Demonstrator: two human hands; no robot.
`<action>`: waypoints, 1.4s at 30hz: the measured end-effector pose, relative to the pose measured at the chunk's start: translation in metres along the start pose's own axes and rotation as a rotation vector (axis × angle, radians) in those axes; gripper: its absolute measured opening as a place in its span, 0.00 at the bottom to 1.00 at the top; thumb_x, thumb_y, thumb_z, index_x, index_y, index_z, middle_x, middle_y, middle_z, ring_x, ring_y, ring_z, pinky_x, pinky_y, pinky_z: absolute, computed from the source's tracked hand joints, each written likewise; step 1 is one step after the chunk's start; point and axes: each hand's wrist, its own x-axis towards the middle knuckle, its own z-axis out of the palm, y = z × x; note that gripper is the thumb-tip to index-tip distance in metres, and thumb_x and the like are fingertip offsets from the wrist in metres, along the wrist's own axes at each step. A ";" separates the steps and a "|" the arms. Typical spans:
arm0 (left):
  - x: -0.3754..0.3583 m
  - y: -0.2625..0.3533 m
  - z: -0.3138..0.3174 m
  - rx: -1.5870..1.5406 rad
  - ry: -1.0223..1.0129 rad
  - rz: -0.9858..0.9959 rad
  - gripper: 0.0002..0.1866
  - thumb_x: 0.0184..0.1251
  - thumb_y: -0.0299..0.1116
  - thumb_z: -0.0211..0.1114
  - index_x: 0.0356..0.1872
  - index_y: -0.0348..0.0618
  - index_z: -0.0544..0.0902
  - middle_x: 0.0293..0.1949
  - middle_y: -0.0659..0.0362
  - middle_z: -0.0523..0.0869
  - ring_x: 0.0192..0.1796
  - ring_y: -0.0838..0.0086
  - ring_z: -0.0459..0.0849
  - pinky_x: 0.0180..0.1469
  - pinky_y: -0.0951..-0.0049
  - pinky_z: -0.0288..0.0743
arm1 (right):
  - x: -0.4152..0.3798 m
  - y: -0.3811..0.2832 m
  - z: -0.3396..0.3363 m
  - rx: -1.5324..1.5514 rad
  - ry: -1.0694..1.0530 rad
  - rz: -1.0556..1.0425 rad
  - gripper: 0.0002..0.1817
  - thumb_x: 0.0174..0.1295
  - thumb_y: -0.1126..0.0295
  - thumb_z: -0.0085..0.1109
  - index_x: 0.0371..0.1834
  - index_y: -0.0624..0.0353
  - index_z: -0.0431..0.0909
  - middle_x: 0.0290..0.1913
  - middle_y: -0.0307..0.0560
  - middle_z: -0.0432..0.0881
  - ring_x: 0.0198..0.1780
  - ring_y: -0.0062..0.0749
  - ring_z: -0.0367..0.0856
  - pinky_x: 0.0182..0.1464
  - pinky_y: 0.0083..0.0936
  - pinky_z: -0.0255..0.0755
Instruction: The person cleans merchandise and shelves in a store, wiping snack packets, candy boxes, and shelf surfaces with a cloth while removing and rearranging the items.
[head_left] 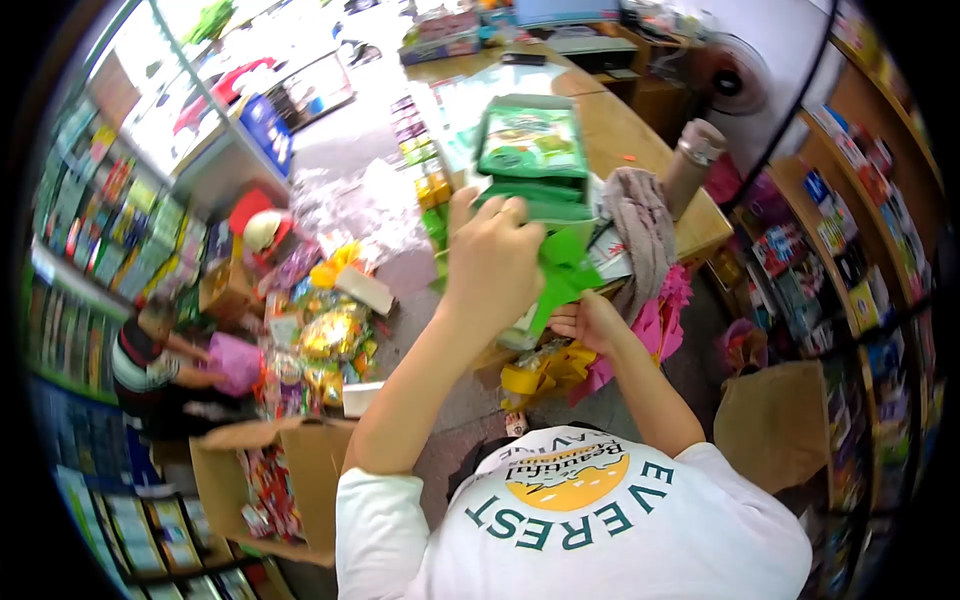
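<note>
My left hand (pixel 492 255) is closed at the near side of a box of green packets (pixel 532 145), its fingers curled. A bright green ribbon (pixel 565 268) with loose tails comes out beside these fingers, which appear to grip it. Lower and to the right, my right hand (pixel 590 322) has its fingers curled in beside the ribbon's lower tail. What it holds, if anything, is hidden. Yellow ribbon (pixel 550 375) and pink ribbon (pixel 665 315) hang at the table's near edge, close to my right hand.
The wooden table (pixel 625 125) carries a grey cloth (pixel 640 225) and a brown roll (pixel 695 155). Wrapped goods (pixel 335 335) crowd the floor at left, near an open carton (pixel 325 490). Another person (pixel 150 360) bends there with a pink bag (pixel 235 362). Shelves (pixel 860 250) line the right.
</note>
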 end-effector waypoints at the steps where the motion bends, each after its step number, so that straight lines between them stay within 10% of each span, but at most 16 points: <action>1: 0.002 0.001 0.007 -0.036 0.057 -0.014 0.06 0.29 0.21 0.55 0.16 0.39 0.78 0.23 0.55 0.74 0.33 0.63 0.75 0.43 0.63 0.63 | 0.000 -0.002 -0.006 0.024 -0.034 0.060 0.33 0.62 0.43 0.33 0.50 0.66 0.67 0.44 0.55 0.77 0.42 0.39 0.79 0.42 0.24 0.73; 5: 0.028 0.005 0.010 -0.068 0.239 -0.083 0.05 0.28 0.24 0.57 0.14 0.39 0.77 0.21 0.53 0.76 0.31 0.63 0.75 0.41 0.67 0.65 | -0.005 -0.001 0.005 0.250 -0.425 0.041 0.31 0.61 0.44 0.36 0.57 0.59 0.63 0.53 0.53 0.72 0.47 0.44 0.77 0.43 0.33 0.74; 14: -0.016 0.013 -0.036 -0.138 0.394 -0.073 0.05 0.27 0.25 0.57 0.12 0.41 0.72 0.20 0.58 0.70 0.27 0.64 0.70 0.39 0.69 0.64 | 0.029 0.006 0.048 0.613 -0.505 -0.239 0.31 0.59 0.44 0.37 0.59 0.54 0.62 0.57 0.51 0.67 0.54 0.49 0.69 0.51 0.46 0.67; 24: -0.141 -0.144 -0.107 -0.024 0.413 -0.315 0.09 0.27 0.16 0.54 0.15 0.40 0.71 0.32 0.58 0.78 0.38 0.61 0.75 0.42 0.67 0.66 | 0.161 0.045 0.196 0.554 -0.533 -0.181 0.33 0.55 0.43 0.40 0.58 0.53 0.63 0.57 0.51 0.67 0.57 0.49 0.65 0.54 0.50 0.63; 28: -0.242 -0.220 -0.148 -0.106 0.360 -0.642 0.08 0.32 0.18 0.60 0.15 0.43 0.72 0.39 0.56 0.82 0.43 0.63 0.78 0.51 0.65 0.65 | 0.219 0.090 0.238 0.502 -0.403 -0.014 0.36 0.48 0.41 0.48 0.57 0.52 0.65 0.55 0.49 0.68 0.54 0.45 0.67 0.51 0.46 0.64; 34: -0.413 -0.299 -0.198 0.209 0.069 -1.205 0.04 0.39 0.21 0.54 0.19 0.40 0.75 0.19 0.51 0.76 0.26 0.54 0.74 0.34 0.63 0.68 | 0.315 0.133 0.288 0.403 -0.361 0.103 0.34 0.48 0.46 0.52 0.57 0.53 0.64 0.54 0.48 0.69 0.53 0.42 0.67 0.52 0.44 0.62; 42: -0.495 -0.306 -0.225 0.354 0.331 -1.675 0.07 0.45 0.20 0.53 0.26 0.34 0.78 0.24 0.49 0.80 0.28 0.57 0.77 0.33 0.66 0.69 | 0.475 0.155 0.398 -0.123 -0.266 0.139 0.37 0.50 0.54 0.55 0.63 0.54 0.53 0.52 0.53 0.68 0.56 0.45 0.65 0.54 0.53 0.58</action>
